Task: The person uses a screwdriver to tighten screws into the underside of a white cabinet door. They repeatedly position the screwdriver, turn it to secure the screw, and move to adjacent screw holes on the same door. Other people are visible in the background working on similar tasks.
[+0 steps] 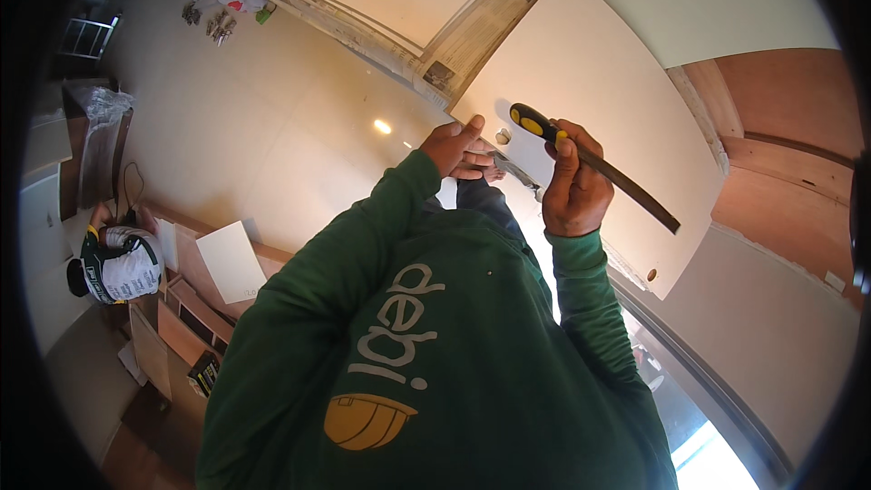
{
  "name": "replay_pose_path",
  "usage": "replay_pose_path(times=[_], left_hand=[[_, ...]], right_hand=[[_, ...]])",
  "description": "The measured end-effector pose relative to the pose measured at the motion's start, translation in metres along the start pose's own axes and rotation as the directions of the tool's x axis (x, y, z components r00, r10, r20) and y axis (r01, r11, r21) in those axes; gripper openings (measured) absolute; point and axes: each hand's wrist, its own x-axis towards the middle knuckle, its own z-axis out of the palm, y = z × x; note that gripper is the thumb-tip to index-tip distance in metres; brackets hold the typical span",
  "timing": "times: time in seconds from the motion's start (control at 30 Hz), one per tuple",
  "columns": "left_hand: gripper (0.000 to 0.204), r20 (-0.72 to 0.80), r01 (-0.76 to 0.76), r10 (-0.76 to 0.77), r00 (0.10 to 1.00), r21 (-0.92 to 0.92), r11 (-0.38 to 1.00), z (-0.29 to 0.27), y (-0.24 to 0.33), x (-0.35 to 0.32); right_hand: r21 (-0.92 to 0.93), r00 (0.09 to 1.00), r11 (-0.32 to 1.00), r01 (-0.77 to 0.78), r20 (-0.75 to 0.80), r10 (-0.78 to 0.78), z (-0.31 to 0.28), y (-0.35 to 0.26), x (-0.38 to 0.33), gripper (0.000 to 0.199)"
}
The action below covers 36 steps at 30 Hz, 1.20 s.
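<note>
Head view | I see my right hand closed around a screwdriver with a black-and-yellow handle, held over the white panel | my left hand pinches a metal hinge near the panel's lower edge | a small metal fitting sits just beside the left hand's fingers.

- One head-worn fisheye view, looking steeply down the person's green-sleeved chest.
- Close to the hands at a white panel; floor beyond.
</note>
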Motion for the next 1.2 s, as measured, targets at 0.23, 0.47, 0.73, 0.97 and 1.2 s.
replay_pose_path(times=[0.23, 0.47, 0.73, 0.97, 1.2], left_hand=[[0.088, -0.024, 0.004, -0.004, 1.000, 0.038, 0.999, 0.002, 0.002, 0.001], [0.086, -0.008, -0.001, 0.001, 1.000, 0.026, 1.000, 0.000, -0.001, 0.003], [0.083, -0.021, 0.027, -0.026, 0.999, 0.073, 0.997, 0.010, 0.004, -0.010], [0.085, -0.014, 0.024, -0.023, 1.000, 0.049, 0.999, 0.007, 0.008, -0.005], [0.087, -0.009, 0.032, -0.032, 0.999, 0.047, 0.998, 0.005, 0.002, 0.001]], right_hand=[[0.004, 0.999, 0.999, -0.043, -0.032, 0.043, 0.005, 0.005, -0.001, 0.022], [-0.069, 0.997, 0.995, -0.076, 0.022, 0.078, 0.008, 0.018, -0.017, 0.021], [-0.076, 0.998, 0.995, -0.066, 0.006, 0.067, 0.013, 0.021, -0.028, 0.025], [-0.104, 0.999, 0.994, -0.028, 0.016, 0.030, 0.015, 0.021, -0.020, 0.022], [-0.067, 0.994, 0.993, -0.101, 0.042, 0.104, 0.005, 0.021, -0.018, 0.022]])
